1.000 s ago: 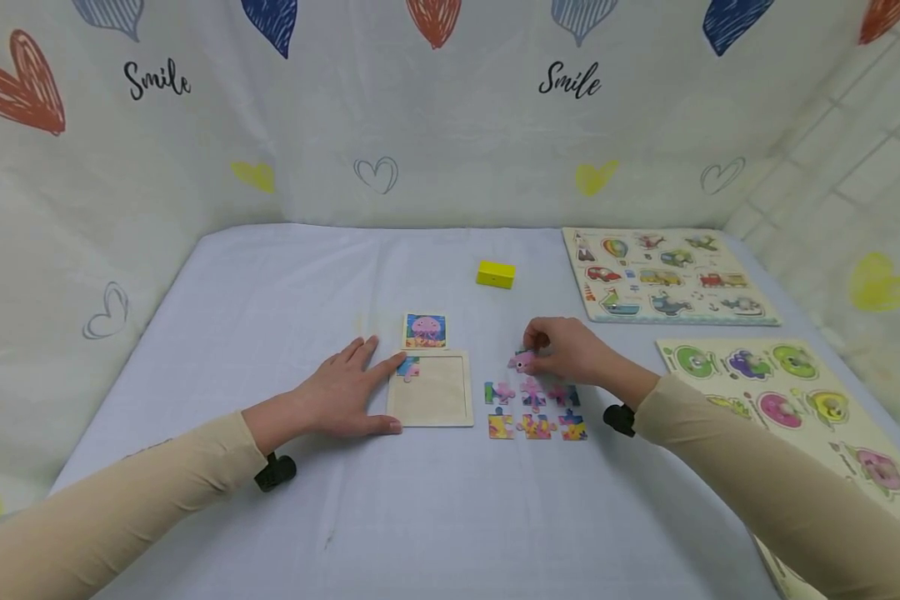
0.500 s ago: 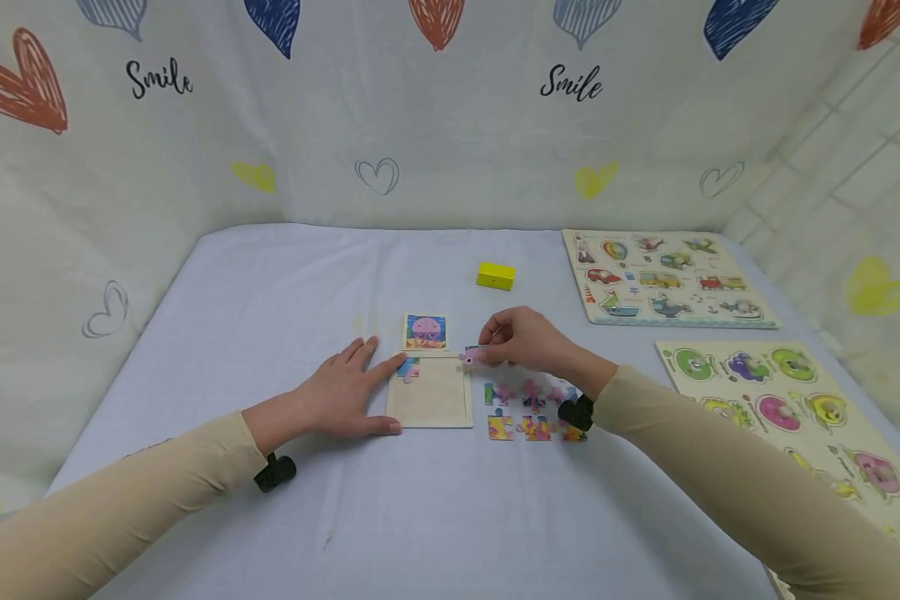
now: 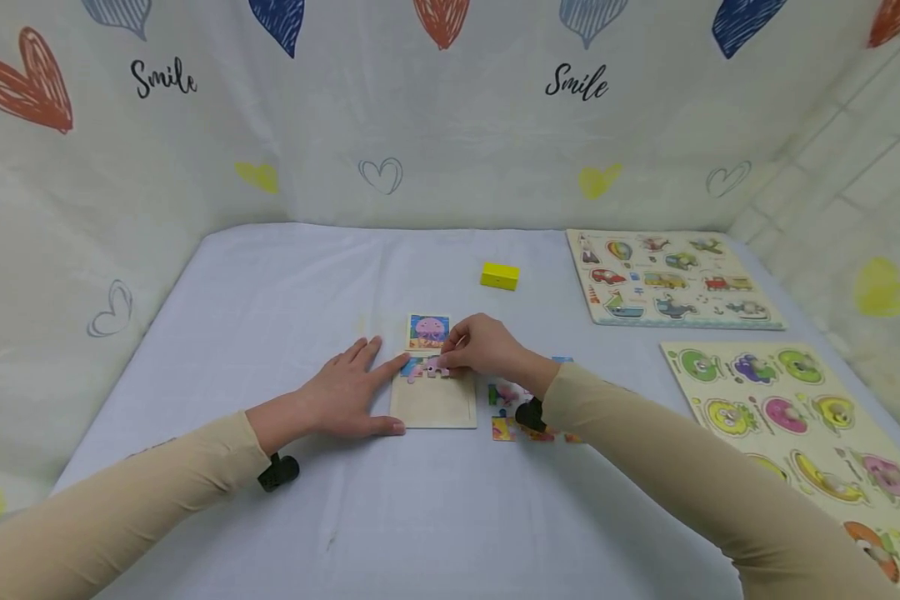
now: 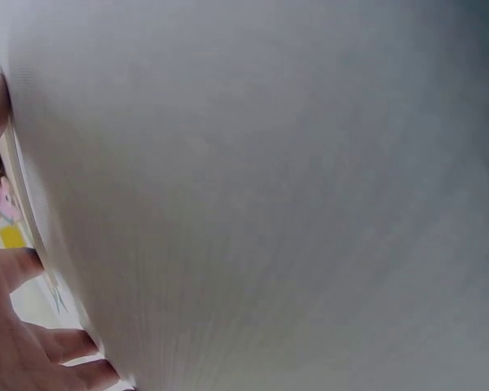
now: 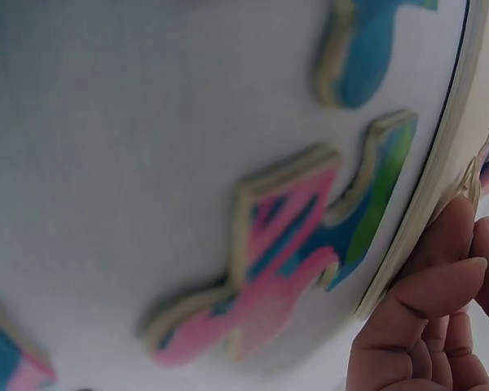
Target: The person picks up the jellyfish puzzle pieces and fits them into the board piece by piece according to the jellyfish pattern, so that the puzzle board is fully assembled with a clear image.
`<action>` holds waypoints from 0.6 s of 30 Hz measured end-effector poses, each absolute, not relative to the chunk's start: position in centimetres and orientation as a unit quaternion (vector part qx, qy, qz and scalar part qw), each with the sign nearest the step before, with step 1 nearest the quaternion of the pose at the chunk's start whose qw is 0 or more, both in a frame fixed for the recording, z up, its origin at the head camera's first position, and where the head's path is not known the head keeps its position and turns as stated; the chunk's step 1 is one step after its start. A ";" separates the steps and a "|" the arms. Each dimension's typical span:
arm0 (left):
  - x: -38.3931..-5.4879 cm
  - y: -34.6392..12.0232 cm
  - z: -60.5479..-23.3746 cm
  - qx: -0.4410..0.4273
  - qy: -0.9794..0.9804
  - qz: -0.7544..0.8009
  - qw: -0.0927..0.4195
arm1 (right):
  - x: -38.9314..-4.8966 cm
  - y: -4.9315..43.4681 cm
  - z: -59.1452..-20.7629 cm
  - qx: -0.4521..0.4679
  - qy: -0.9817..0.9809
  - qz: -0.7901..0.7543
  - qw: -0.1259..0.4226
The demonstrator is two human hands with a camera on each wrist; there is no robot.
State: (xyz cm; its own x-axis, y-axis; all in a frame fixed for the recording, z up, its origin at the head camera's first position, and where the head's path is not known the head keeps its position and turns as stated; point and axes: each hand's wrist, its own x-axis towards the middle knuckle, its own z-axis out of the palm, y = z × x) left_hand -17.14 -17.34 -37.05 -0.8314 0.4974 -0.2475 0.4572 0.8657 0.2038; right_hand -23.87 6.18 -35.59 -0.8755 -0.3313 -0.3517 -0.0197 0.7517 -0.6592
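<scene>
My right hand (image 3: pixel 487 346) pinches a pink jigsaw piece (image 3: pixel 437 367) with an eye printed on it, over the upper middle of a square wooden puzzle tray (image 3: pixel 435 408). Beside it, a blue-and-pink jigsaw piece (image 3: pixel 411 369) lies in the tray's upper left corner. Whether the pinched piece touches the tray floor I cannot tell. My left hand (image 3: pixel 337 396) lies with fingers spread, index finger and thumb touching the tray's left side. Loose jigsaw pieces (image 3: pixel 504 393) lie right of the tray, partly hidden by my right wrist; the right wrist view shows a pink-blue piece (image 5: pixel 285 261) close up.
A small jellyfish picture card (image 3: pixel 428 331) lies directly behind the tray. Further back sits a yellow block (image 3: pixel 499 276). On the right are a vehicle puzzle board (image 3: pixel 667 287) and a fruit puzzle board (image 3: pixel 750 392), the latter partly under my right forearm.
My right hand has carried the pink jigsaw piece left from the loose pieces to the tray's upper middle. My left hand has stayed at the tray's left side.
</scene>
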 end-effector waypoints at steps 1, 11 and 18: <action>-17.2 -17.3 -37.1 0.251 0.955 0.068 0.146 | -23.9 6.0 -35.6 -0.097 0.909 -0.336 0.228; -17.2 -17.3 -37.1 0.252 0.955 0.068 0.141 | -23.8 4.8 -35.3 -0.119 0.923 -0.297 0.214; -17.1 -17.3 -37.2 0.248 0.955 0.074 0.144 | -23.7 4.4 -35.6 -0.128 0.935 -0.263 0.201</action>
